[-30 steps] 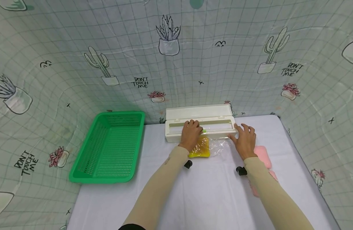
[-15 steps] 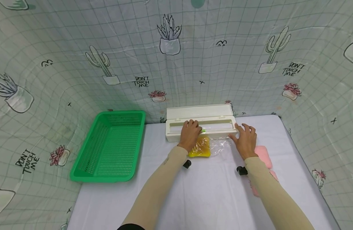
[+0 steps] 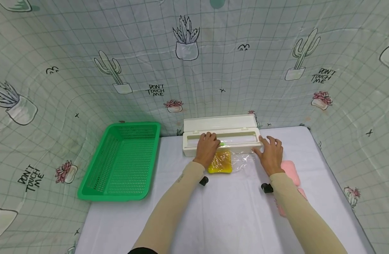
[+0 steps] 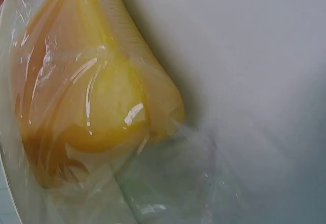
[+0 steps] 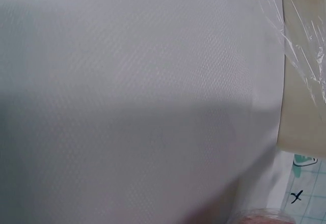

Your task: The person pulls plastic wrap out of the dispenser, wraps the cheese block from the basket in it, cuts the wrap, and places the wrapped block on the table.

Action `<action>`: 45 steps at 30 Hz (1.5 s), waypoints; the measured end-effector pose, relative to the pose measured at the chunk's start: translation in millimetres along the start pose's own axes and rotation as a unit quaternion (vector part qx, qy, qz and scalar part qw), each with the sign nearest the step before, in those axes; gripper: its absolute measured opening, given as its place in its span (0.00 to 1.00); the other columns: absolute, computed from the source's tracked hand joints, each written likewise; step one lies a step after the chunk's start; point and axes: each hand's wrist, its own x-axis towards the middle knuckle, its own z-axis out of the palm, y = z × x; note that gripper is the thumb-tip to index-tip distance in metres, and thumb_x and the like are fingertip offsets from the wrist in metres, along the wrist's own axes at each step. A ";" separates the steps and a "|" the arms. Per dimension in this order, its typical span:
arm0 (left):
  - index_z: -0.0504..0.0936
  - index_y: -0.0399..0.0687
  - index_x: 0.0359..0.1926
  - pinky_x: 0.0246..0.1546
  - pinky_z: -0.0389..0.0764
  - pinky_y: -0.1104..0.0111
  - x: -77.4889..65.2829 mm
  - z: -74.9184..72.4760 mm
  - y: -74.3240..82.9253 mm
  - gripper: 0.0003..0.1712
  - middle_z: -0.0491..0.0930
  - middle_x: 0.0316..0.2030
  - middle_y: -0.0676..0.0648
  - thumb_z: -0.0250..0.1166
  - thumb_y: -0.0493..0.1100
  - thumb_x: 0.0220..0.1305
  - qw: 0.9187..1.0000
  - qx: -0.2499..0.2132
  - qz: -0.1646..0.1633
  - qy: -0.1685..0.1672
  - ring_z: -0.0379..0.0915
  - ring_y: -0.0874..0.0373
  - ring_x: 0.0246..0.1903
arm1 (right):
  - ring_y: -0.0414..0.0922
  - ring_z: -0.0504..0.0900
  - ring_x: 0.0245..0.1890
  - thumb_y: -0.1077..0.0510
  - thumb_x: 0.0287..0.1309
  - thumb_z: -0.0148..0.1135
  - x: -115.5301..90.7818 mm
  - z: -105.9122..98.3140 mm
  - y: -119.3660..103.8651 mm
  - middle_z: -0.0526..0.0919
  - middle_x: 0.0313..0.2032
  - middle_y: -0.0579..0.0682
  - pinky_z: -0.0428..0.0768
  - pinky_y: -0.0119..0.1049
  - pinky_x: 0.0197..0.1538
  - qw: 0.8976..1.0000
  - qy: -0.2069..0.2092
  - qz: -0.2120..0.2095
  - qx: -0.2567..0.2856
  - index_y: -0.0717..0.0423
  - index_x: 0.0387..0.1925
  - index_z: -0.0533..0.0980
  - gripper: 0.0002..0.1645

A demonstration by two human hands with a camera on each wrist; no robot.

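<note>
A long white cling film dispenser point(image 3: 189, 151) stands at the back of the table with its lid point(image 3: 220, 122) raised. A roll of film lies inside. My left hand point(image 3: 206, 150) reaches over its front edge, with curled fingers at a small green slide cutter point(image 3: 222, 144). My right hand point(image 3: 270, 155) grips the dispenser's right end, thumb in front and fingers at the side. Clear film point(image 3: 242, 162) comes down from the front edge over a yellow block-like thing point(image 3: 220, 165). In the left wrist view, the yellow thing point(image 4: 109, 96) shows under wrinkled film.
To the left stands a green plastic basket point(image 3: 147, 190) with perforated walls. Pink rounded items point(image 3: 290, 172) lie beside and partly under my right forearm. A patterned curtain point(image 3: 220, 70) rises right behind the dispenser. White cloth point(image 3: 232, 218) covers the table.
My left hand has slid slightly left along the dispenser's front edge, and the green slide cutter has shifted left with it. The right hand keeps its place.
</note>
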 end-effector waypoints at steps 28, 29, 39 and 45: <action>0.93 0.61 0.43 0.58 0.73 0.58 -51.4 9.0 -78.3 0.11 0.80 0.38 0.53 0.65 0.53 0.73 0.996 -0.051 -0.051 0.060 0.73 0.53 0.48 | 0.75 0.65 0.65 0.55 0.59 0.78 0.0 5.5 2.6 0.72 0.65 0.75 0.64 0.68 0.66 1.000 0.003 -0.006 0.019 0.70 0.67 0.75 0.39; 0.93 0.60 0.43 0.58 0.73 0.58 -52.4 9.3 -80.0 0.11 0.80 0.38 0.53 0.65 0.53 0.73 0.995 -0.052 -0.051 0.063 0.73 0.53 0.47 | 0.75 0.65 0.65 0.55 0.59 0.78 0.5 5.2 2.7 0.72 0.65 0.75 0.64 0.68 0.66 1.000 0.003 -0.007 0.019 0.70 0.67 0.75 0.40; 0.94 0.58 0.43 0.57 0.74 0.58 -62.8 13.5 -94.3 0.10 0.85 0.37 0.54 0.67 0.51 0.72 0.993 -0.046 -0.057 0.090 0.75 0.53 0.48 | 0.76 0.65 0.65 0.56 0.59 0.79 1.3 4.4 1.8 0.72 0.64 0.76 0.64 0.69 0.66 1.000 0.010 -0.011 0.022 0.70 0.67 0.75 0.39; 0.94 0.57 0.42 0.56 0.75 0.58 -66.4 12.7 -97.6 0.09 0.86 0.36 0.54 0.69 0.50 0.71 0.993 -0.043 -0.057 0.098 0.75 0.53 0.47 | 0.76 0.65 0.65 0.56 0.59 0.78 0.8 4.2 1.5 0.72 0.64 0.76 0.64 0.68 0.67 1.000 0.012 -0.008 0.027 0.70 0.67 0.75 0.39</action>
